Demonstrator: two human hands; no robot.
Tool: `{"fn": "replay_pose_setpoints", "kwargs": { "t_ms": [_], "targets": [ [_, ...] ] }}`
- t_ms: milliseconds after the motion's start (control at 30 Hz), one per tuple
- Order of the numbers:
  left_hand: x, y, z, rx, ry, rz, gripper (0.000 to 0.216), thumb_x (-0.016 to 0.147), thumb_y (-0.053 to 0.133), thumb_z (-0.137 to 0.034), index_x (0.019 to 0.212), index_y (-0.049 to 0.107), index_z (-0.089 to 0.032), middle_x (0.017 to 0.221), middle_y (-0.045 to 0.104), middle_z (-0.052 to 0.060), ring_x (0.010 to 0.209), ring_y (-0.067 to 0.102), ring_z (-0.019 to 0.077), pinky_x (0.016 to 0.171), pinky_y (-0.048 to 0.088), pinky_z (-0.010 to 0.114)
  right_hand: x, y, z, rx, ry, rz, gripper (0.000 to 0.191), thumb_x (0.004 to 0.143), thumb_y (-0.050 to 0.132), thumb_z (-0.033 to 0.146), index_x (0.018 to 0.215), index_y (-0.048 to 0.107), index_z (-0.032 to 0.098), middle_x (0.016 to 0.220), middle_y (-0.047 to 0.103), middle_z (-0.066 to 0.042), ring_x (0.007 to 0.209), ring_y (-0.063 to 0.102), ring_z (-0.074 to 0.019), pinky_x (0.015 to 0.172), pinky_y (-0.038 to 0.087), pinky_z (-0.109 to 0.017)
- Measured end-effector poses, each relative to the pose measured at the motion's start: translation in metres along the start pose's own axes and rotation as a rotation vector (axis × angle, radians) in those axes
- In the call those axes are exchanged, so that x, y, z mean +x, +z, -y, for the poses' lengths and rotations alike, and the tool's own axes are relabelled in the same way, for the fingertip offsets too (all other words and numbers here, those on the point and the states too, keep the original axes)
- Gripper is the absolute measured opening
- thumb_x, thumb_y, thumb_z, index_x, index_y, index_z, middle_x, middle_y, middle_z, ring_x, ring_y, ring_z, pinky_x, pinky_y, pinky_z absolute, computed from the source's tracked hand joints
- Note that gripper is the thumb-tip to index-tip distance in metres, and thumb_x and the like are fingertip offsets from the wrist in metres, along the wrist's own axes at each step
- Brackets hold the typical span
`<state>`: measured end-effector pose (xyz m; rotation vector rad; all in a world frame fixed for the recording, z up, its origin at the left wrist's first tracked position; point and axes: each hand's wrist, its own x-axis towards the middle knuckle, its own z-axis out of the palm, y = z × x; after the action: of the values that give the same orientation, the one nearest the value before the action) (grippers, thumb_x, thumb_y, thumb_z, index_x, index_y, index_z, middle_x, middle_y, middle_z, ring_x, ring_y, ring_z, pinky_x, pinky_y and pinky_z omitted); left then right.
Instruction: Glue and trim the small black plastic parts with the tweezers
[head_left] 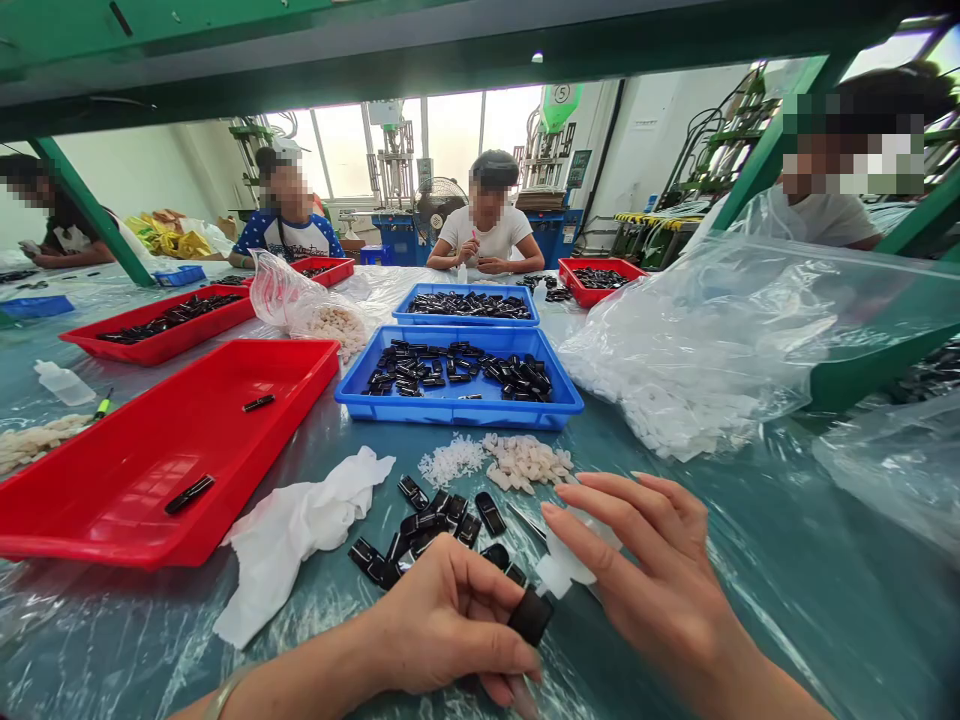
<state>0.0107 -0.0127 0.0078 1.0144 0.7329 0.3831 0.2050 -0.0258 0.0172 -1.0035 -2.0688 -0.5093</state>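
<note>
My left hand (pixel 457 625) pinches a small black plastic part (pixel 531 615) between thumb and fingers, low in the middle of the head view. To its right, my right hand (pixel 645 560) is open, its fingers stretched out over a small translucent white bottle (pixel 562 565). The fingers partly hide this bottle, and I cannot tell whether they touch it. A thin pointed metal tool (pixel 527 522) lies beside it, one end hidden. Just beyond my left hand is a loose heap of similar black parts (pixel 439 520). Small clear pieces (pixel 452 460) and cream-coloured pieces (pixel 527 462) form two piles farther back.
A red tray (pixel 97 480) with two black parts stands at left, next to a crumpled white cloth (pixel 304 535). Blue trays (pixel 457 412) of black parts stand ahead. A clear plastic bag (pixel 697 340) of white pieces lies right. Several people sit around the table under a green frame.
</note>
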Motion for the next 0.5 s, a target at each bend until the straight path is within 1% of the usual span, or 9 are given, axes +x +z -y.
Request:
{"fn": "replay_pose_setpoints", "kwargs": {
  "t_ms": [100,200,233,267,367,400,433,500],
  "targets": [
    [0.000,-0.001,0.002,0.006,0.006,0.004,0.014,0.060,0.072,-0.020,0.066,0.070,-0.008,0.058,0.066,0.005,0.049,0.061,0.0103,0.047,0.047,0.015,0.001,0.002,-0.001,0.006,0.053,-0.001,0.035,0.081,0.041,-0.002,0.096,0.061,0.023,0.092,0.068,-0.005,0.094,0.058,-0.0205,0.083,0.035,-0.041],
    [-0.001,0.000,0.001,-0.011,0.032,-0.012,0.018,0.060,0.074,-0.022,0.068,0.070,-0.007,0.057,0.064,0.005,0.052,0.063,0.0126,0.047,0.047,0.015,-0.002,0.006,-0.008,0.047,0.173,0.016,0.032,0.080,0.044,0.005,0.103,0.058,0.022,0.097,0.066,-0.006,0.095,0.059,-0.0215,0.080,0.040,-0.037],
    [-0.001,0.000,0.000,-0.017,0.045,-0.015,0.019,0.060,0.074,-0.022,0.069,0.070,-0.007,0.058,0.064,0.005,0.054,0.064,0.0131,0.048,0.047,0.015,-0.004,0.007,-0.012,0.076,0.251,0.029,0.030,0.080,0.047,0.010,0.105,0.057,0.022,0.098,0.066,-0.006,0.093,0.060,-0.0218,0.078,0.042,-0.036],
    [-0.001,0.001,0.000,-0.021,0.062,-0.019,0.019,0.060,0.074,-0.023,0.070,0.070,-0.007,0.060,0.064,0.005,0.055,0.064,0.0133,0.048,0.048,0.015,-0.005,0.009,-0.016,0.117,0.361,0.050,0.029,0.079,0.050,0.016,0.106,0.057,0.021,0.099,0.066,-0.006,0.092,0.061,-0.0222,0.076,0.045,-0.035],
    [0.000,0.001,0.000,-0.019,0.122,-0.050,0.018,0.061,0.073,-0.020,0.074,0.070,-0.008,0.071,0.067,0.007,0.059,0.065,0.0144,0.051,0.049,0.016,-0.008,0.015,-0.032,0.292,0.807,0.122,0.030,0.071,0.059,0.029,0.100,0.059,0.021,0.095,0.068,-0.006,0.083,0.063,-0.0233,0.068,0.049,-0.033],
    [0.000,0.001,0.000,-0.011,0.144,-0.066,0.017,0.061,0.073,-0.019,0.075,0.071,-0.009,0.072,0.067,0.007,0.060,0.066,0.0148,0.051,0.049,0.017,-0.009,0.017,-0.038,0.341,0.926,0.137,0.031,0.067,0.062,0.031,0.097,0.060,0.020,0.092,0.069,-0.006,0.079,0.064,-0.0236,0.066,0.050,-0.033],
    [0.000,0.001,0.001,0.002,0.163,-0.082,0.016,0.061,0.072,-0.017,0.075,0.071,-0.009,0.072,0.067,0.007,0.061,0.065,0.0151,0.052,0.049,0.017,-0.010,0.019,-0.043,0.374,1.000,0.147,0.032,0.064,0.063,0.032,0.093,0.061,0.019,0.088,0.070,-0.006,0.075,0.065,-0.0236,0.064,0.050,-0.032],
    [0.001,0.000,0.002,0.026,0.199,-0.098,0.015,0.061,0.071,-0.015,0.075,0.072,-0.009,0.071,0.066,0.007,0.061,0.065,0.0155,0.053,0.048,0.018,-0.011,0.023,-0.053,0.399,1.065,0.149,0.030,0.061,0.064,0.034,0.086,0.062,0.018,0.081,0.070,-0.006,0.069,0.065,-0.0234,0.059,0.051,-0.032]
  ]
}}
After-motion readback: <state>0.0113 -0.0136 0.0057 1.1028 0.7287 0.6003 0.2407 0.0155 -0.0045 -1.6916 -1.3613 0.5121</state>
